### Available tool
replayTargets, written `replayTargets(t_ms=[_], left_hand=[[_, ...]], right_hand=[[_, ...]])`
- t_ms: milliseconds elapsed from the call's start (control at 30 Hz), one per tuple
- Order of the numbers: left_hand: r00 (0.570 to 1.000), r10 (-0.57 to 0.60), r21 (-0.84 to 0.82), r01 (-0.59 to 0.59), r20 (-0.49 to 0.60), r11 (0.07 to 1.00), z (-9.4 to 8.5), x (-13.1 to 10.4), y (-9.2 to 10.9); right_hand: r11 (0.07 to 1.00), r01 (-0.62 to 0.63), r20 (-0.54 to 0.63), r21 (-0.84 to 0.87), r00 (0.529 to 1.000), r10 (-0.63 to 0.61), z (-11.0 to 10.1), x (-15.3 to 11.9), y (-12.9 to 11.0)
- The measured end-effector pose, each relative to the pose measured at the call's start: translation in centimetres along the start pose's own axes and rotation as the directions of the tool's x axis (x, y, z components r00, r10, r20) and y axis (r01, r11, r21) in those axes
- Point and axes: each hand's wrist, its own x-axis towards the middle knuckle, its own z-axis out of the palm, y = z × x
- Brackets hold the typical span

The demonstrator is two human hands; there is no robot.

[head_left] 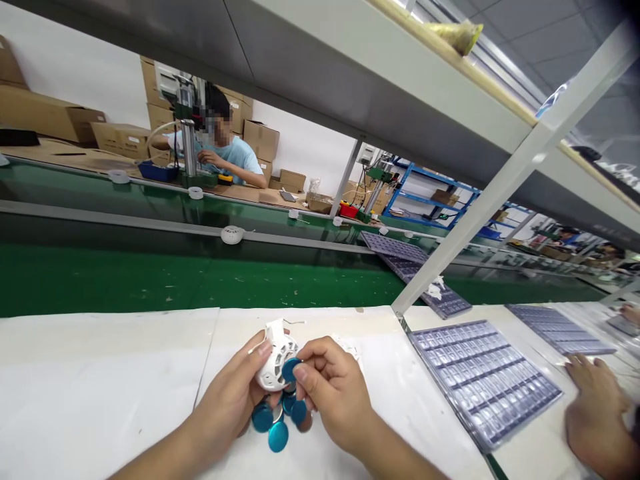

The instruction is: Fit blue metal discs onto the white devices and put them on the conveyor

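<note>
- The green belt (150,280) runs crosswise beyond my work, with a person in a light blue shirt (243,157) seated on its far side.
- The white counter (125,373) lies between me and that belt, under both my hands.
- A purple compartment tray (485,380) lies slantwise to my right, well apart from my hands; a neighbour's hand (595,407) is past it.
- My left hand (230,393) is closed around the left side of the white housing, thumb on the near face, fingers wrapping behind and below.
- My right hand (340,393) comes in from the right, thumb and forefinger pinched on one disc, the other fingers curled in.
- The white housing (273,370) is tilted above the counter between my hands, its square tab pointing up and away from me and its slotted face turned mostly right.
- The pinched blue disc (290,369) overlaps that slotted face at its lower right, right at my right fingertips, the nearer hand to it; whether it touches the face I cannot tell.
- More blue discs (279,437) cluster just below the housing; I cannot tell whether they rest on the counter or against my left fingers.
</note>
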Motion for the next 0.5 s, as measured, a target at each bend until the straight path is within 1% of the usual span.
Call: replayTargets(t_ms=[167,300,500], left_hand=[[1.0,-0.016,0.025,0.015,0.019,1.0,-0.18,-0.1,-0.23],[1.0,0.003,0.034,-0.004,0.026,0.999,-0.19,-0.15,-0.06],[1.0,-0.021,0.053,0.019,0.024,0.998,-0.68,-0.46,-0.32]], right_hand=[[0.998,0.009,-0.023,-0.062,1.0,-0.01,-0.04,0.17,0.05],[0.996,0.028,-0.023,-0.083,0.999,-0.03,-0.03,0.16,0.03],[0.996,-0.038,-0.014,-0.085,0.999,0.037,0.18,0.04,0.02]])
